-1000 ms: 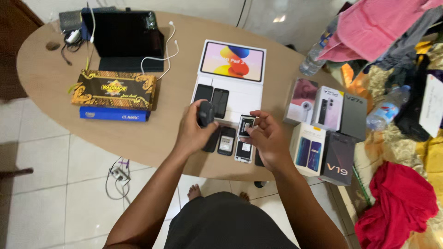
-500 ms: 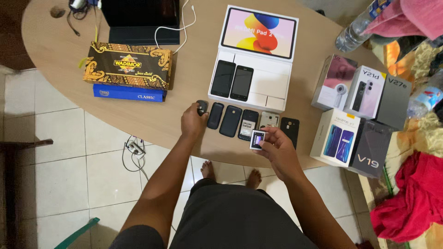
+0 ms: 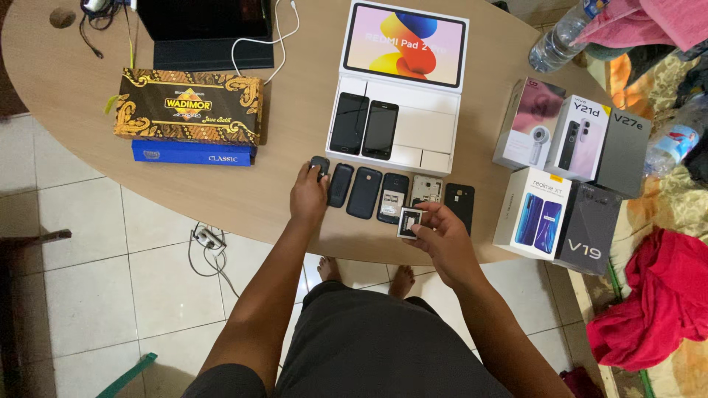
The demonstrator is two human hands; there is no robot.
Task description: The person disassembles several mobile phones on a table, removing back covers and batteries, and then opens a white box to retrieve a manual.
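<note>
Battery [image 3: 410, 221], small, flat, white-labelled with dark edges, sits pinched between thumb and fingertips of the right hand [image 3: 442, 239], held just above the near table edge, in front of a row of phone parts. Left hand [image 3: 308, 195] lies palm down on the wooden table [image 3: 287, 118], fingers curled over a small dark phone [image 3: 319, 165] at the row's left end; whether it grips or only presses it, cannot tell.

Head view, row from left to right: two dark back covers [image 3: 355, 189], an opened phone [image 3: 392, 197] with its compartment showing, a second opened phone [image 3: 426, 191], a black phone [image 3: 459, 203].

Behind the row: open white tablet box [image 3: 402, 140] holding two black phones, its colourful lid propped up at the back. Left: black-and-gold patterned box [image 3: 188, 105] stacked on a blue box [image 3: 193, 153]. Far left corner: dark laptop [image 3: 205, 33] with a white cable. Right: five upright phone boxes [image 3: 568, 177], white, pale and grey. Clear water bottle [image 3: 562, 37] at the far right edge; red cloth [image 3: 653, 302] on the floor.
</note>
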